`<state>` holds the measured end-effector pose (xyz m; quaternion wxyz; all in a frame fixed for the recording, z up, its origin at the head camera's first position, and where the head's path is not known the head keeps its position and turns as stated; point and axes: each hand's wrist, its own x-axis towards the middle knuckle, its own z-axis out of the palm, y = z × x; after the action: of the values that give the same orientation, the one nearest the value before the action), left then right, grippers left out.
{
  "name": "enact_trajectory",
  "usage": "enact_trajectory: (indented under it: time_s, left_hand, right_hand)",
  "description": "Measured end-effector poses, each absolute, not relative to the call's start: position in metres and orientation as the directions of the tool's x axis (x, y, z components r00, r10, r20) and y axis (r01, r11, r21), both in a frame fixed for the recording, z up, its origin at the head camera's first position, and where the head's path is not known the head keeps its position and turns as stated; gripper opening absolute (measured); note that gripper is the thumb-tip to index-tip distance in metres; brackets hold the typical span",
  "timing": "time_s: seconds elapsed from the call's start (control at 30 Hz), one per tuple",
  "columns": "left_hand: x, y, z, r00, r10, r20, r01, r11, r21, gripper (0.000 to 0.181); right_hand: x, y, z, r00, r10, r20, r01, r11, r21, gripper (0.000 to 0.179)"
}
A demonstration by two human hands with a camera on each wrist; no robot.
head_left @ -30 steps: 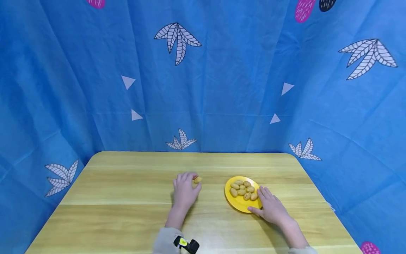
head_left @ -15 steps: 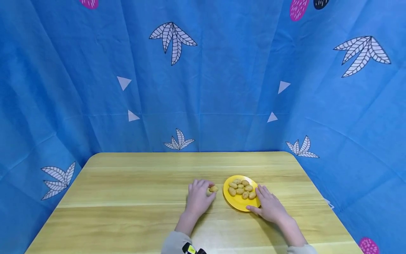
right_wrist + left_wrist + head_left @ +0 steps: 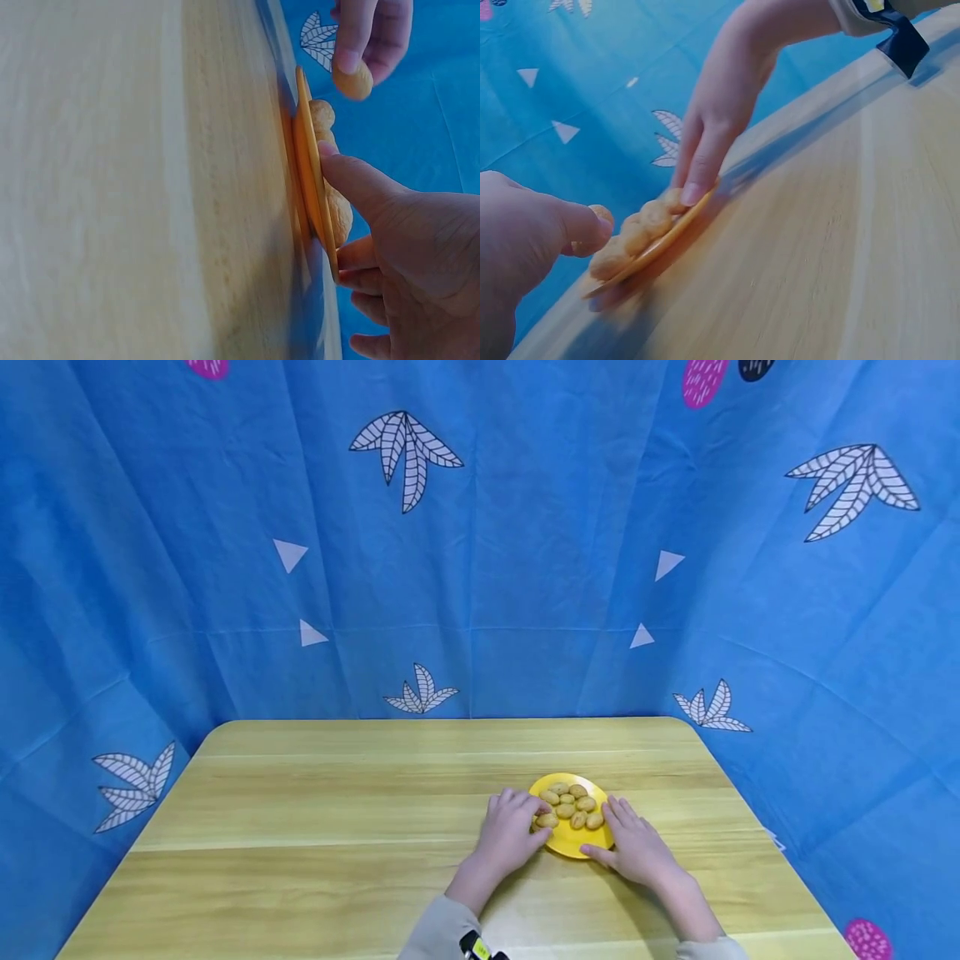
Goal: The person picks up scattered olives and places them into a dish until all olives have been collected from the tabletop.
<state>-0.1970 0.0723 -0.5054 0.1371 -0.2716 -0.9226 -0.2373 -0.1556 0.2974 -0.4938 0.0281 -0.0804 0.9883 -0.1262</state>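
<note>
My left hand (image 3: 513, 831) pinches a small potato (image 3: 355, 82) between thumb and fingers. In the head view it hovers over the left rim of a round yellow plate (image 3: 572, 844). The right wrist view shows the held potato raised off the plate, beyond its far end. Several small tan potatoes (image 3: 586, 804) lie grouped on the plate. My right hand (image 3: 637, 852) holds the plate's right rim, the thumb over its near edge and the fingers farther along. Those fingertips (image 3: 694, 193) sit right at the rim beside the potatoes in the left wrist view.
The plate stands on a light wooden table (image 3: 300, 827) with rounded far corners. A blue patterned curtain (image 3: 525, 610) hangs right behind the table and along both sides. A dark wrist strap (image 3: 480, 946) sits on the left grey sleeve (image 3: 438, 931).
My left hand has carried the potato rightward across the table to the plate's left rim. The right hand has stayed at the plate. The head view has shifted slightly.
</note>
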Motion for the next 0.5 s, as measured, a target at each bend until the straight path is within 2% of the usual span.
enact_trajectory:
  time_s: [0.5]
  left_hand:
    - [-0.204,0.098,-0.511,-0.781,0.519,0.348,0.605,0.768,0.212,0.023]
  right_hand:
    - [-0.156,0.299,-0.496,-0.985,-0.168,-0.029,-0.154,0.951,-0.268,0.09]
